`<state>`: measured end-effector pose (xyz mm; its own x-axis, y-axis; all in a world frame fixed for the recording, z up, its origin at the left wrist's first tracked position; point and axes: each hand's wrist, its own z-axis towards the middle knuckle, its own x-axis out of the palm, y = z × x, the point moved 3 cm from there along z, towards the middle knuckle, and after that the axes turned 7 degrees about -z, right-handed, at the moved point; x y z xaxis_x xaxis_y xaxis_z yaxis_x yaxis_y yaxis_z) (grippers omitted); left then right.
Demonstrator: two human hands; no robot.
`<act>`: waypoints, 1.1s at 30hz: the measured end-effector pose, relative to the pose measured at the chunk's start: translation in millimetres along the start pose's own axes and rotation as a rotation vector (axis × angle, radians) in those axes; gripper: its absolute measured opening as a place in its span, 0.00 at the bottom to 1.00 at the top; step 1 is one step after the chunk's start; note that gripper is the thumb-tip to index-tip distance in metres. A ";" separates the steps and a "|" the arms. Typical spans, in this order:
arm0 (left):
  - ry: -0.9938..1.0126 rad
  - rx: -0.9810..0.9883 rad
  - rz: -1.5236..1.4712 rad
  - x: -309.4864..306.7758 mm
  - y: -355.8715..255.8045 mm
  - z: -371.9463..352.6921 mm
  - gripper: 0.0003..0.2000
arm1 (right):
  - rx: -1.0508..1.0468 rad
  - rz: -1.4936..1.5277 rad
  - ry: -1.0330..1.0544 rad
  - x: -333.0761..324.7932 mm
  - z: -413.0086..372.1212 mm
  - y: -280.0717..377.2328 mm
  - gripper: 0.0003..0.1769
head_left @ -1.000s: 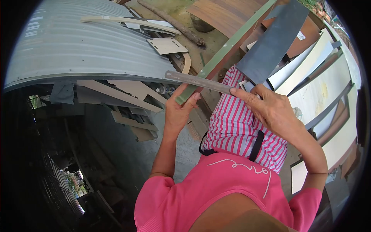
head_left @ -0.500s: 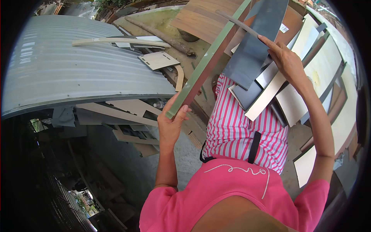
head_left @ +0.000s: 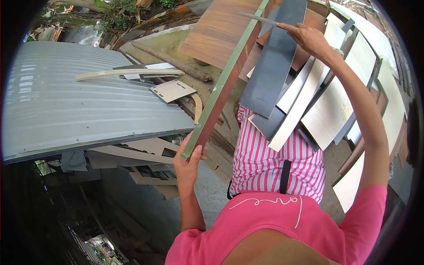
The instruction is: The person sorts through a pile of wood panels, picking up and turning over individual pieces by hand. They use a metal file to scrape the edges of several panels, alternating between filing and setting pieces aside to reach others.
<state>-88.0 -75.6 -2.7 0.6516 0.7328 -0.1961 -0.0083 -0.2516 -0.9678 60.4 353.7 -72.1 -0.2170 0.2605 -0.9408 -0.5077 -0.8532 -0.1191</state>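
Note:
My left hand (head_left: 189, 165) grips the near end of a long board (head_left: 221, 86) with a green edge and a reddish-brown face. The board slants up and away to the top of the view. In my right hand (head_left: 304, 39) is a thin grey blade-like tool (head_left: 258, 18), its far part lying across the green edge near the board's upper end. My fingers are closed round the tool's near end. Beneath that hand, a dark grey panel (head_left: 274, 62) rests with several cream boards (head_left: 300, 104) over my striped legs.
A corrugated grey sheet (head_left: 88, 106) fills the left, with a curved strip (head_left: 128, 73) and a slotted white panel (head_left: 172, 90) on and beside it. A wood-grain sheet (head_left: 214, 33) lies at the top. More panels (head_left: 362, 57) are piled on the right.
The view has shifted, and the green-edged board's near end sits lower in it. My right hand and the tool appear further left and higher. Both hands keep their holds.

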 end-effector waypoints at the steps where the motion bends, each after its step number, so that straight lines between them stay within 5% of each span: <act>1: -0.002 0.024 0.023 0.2 -0.4 0.2 0.21 | 0.079 -0.068 -0.004 2.2 5.0 -8.7 0.24; 9: 0.007 -0.039 -0.024 -9.0 3.0 5.4 0.21 | -0.164 0.141 0.066 -19.3 1.9 32.0 0.25; 13: 0.013 -0.038 -0.036 -10.7 4.1 7.0 0.21 | -0.114 0.044 0.071 3.3 15.2 5.3 0.25; 18: 0.021 -0.036 -0.026 -15.6 10.4 7.9 0.22 | 0.244 -0.070 0.066 38.5 33.3 -65.1 0.23; 22: 0.026 -0.032 -0.048 -17.9 13.1 9.7 0.22 | 0.085 -0.079 0.036 41.2 36.9 -71.5 0.23; 33: 0.028 -0.035 -0.043 -26.0 15.2 18.9 0.21 | 0.088 -0.013 -0.054 36.1 45.2 -100.1 0.22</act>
<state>-119.4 -86.5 -15.3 0.6721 0.7252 -0.1495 0.0463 -0.2427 -0.9690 65.7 468.9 -79.8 -0.2536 0.2972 -0.9205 -0.5815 -0.8073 -0.1004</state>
